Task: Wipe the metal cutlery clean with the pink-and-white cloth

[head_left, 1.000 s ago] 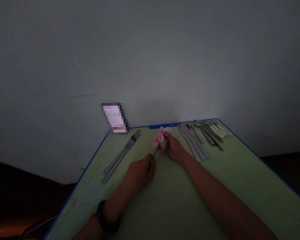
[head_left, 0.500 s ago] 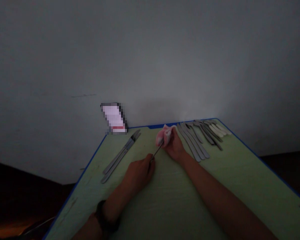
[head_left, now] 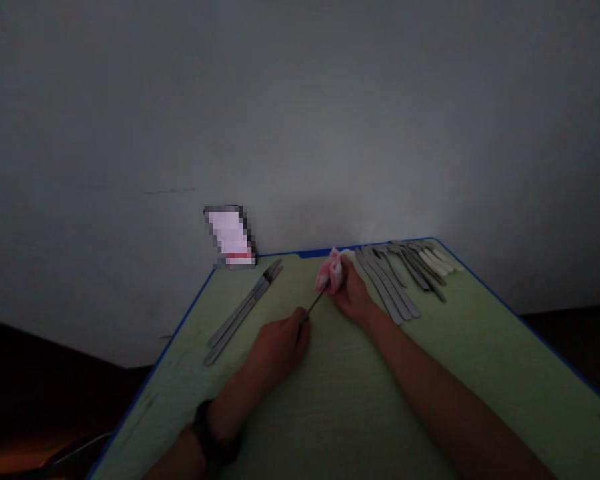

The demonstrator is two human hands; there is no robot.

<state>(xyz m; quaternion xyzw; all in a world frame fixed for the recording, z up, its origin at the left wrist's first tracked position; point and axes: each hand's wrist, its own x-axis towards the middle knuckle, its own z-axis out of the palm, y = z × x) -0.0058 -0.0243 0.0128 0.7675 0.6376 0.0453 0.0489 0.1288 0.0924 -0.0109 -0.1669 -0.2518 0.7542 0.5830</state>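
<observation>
My left hand (head_left: 281, 340) is closed around the near end of a slim metal piece of cutlery (head_left: 316, 304), held slanting up and away above the table. Its far end disappears into a pink and white cloth (head_left: 329, 272), so I cannot tell which kind it is. My right hand (head_left: 353, 293) is closed on the cloth, which is bunched around that far end. Left of my hands, two table knives (head_left: 240, 319) lie side by side, blades pointing away. A row of metal cutlery (head_left: 387, 287) lies just right of my right hand.
White-handled cutlery (head_left: 436, 260) lies at the right end of the row, near the back edge. A phone with a blurred screen (head_left: 233, 235) leans on the wall (head_left: 330, 120) at the back left corner. The green table (head_left: 340, 413) has a blue rim.
The cloth and my right hand have shifted slightly, and the cloth's folds look a bit different. My left hand keeps its hold on the cutlery. The things lying on the table have not moved.
</observation>
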